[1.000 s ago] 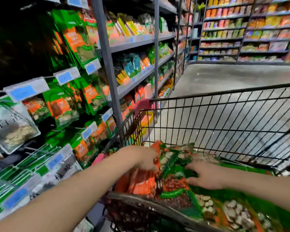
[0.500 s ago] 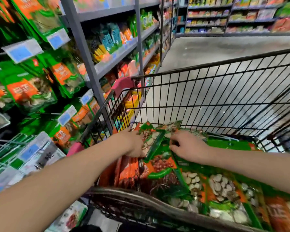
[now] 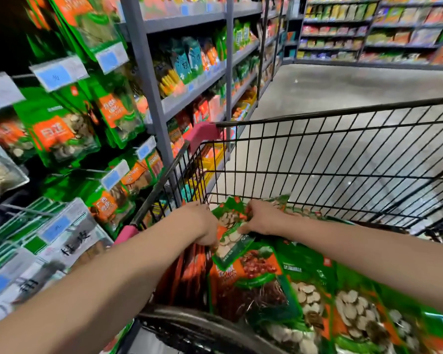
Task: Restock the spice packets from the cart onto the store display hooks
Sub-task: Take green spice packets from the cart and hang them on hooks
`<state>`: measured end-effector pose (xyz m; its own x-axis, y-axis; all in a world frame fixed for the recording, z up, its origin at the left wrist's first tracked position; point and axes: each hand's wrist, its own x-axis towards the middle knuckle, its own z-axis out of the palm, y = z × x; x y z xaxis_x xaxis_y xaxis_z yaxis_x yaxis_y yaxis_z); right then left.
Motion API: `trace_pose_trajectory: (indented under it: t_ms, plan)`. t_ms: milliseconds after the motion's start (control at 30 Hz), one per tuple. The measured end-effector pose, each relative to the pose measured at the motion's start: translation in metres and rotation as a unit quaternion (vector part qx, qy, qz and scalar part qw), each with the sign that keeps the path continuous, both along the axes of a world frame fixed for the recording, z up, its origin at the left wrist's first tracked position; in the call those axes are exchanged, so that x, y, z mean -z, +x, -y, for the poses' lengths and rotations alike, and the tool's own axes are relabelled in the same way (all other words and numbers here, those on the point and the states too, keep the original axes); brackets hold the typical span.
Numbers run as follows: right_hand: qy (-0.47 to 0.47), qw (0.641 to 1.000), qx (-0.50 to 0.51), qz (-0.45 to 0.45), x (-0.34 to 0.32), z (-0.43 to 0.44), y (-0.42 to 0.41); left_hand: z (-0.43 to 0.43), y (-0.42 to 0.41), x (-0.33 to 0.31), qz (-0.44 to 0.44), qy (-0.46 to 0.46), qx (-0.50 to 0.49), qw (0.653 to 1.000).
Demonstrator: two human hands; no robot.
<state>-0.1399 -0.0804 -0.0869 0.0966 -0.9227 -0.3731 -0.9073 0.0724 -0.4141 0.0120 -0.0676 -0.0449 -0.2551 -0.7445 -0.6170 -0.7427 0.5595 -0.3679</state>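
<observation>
We are picking a packet out of the cart. Our left hand and right hand both hold it. Next we lift it to a hook on our left.

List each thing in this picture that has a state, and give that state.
top packet, tilted atop the others
left hand, curled at the top packet's left edge, fingertips hidden
right hand, pinches the top packet
cart, loaded with packets
hook packets, hanging on the display
</observation>
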Motion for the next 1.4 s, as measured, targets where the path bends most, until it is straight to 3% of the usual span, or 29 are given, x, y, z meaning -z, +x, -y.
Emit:
trace_pose_trajectory:
  t_ms: [200, 467, 700, 800, 867, 900, 967, 1033, 1100, 1167, 1267, 1400]
  plan:
    - [0.040, 0.999, 0.029, 0.009, 0.000, 0.021, 0.015, 0.002, -0.002, -0.006, -0.010, 0.013, -0.010, 1.000]
    - [0.110, 0.969, 0.116, 0.190, -0.006, 0.022, 0.016, 0.010, 0.008, -0.004, -0.038, 0.038, -0.037, 0.998]
    - [0.036, 0.956, 0.149, 0.251, -0.031, 0.001, -0.032, 0.001, 0.009, -0.015, -0.110, 0.036, -0.087, 0.989]
    - [0.002, 0.944, 0.159, 0.291, -0.045, -0.012, -0.065, -0.002, 0.008, -0.013, -0.187, 0.035, -0.118, 0.975]
    - [-0.012, 0.932, 0.161, 0.324, -0.053, -0.022, -0.083, -0.002, 0.007, -0.008, -0.281, 0.058, -0.170, 0.943]
    - [-0.013, 0.928, 0.158, 0.338, -0.056, -0.027, -0.089, -0.003, 0.005, -0.007, -0.356, 0.080, -0.196, 0.910]
    - [-0.005, 0.915, 0.154, 0.373, -0.058, -0.035, -0.096, -0.007, 0.000, -0.006, -0.507, 0.132, -0.234, 0.819]
    - [0.007, 0.895, 0.155, 0.418, -0.057, -0.038, -0.098, -0.009, -0.005, -0.006, -0.619, 0.127, -0.249, 0.734]
    - [0.028, 0.883, 0.143, 0.446, -0.056, -0.039, -0.094, -0.011, -0.010, -0.009, -0.704, 0.090, -0.263, 0.653]
    - [0.058, 0.875, 0.125, 0.465, -0.056, -0.038, -0.087, -0.009, -0.011, -0.009, -0.749, 0.060, -0.275, 0.600]
    - [0.090, 0.859, 0.118, 0.490, -0.056, -0.036, -0.078, -0.008, -0.009, -0.016, -0.758, 0.026, -0.291, 0.584]
    - [0.018, 0.897, 0.166, 0.409, -0.054, -0.024, -0.077, 0.004, 0.007, -0.025, -0.740, -0.078, -0.358, 0.563]
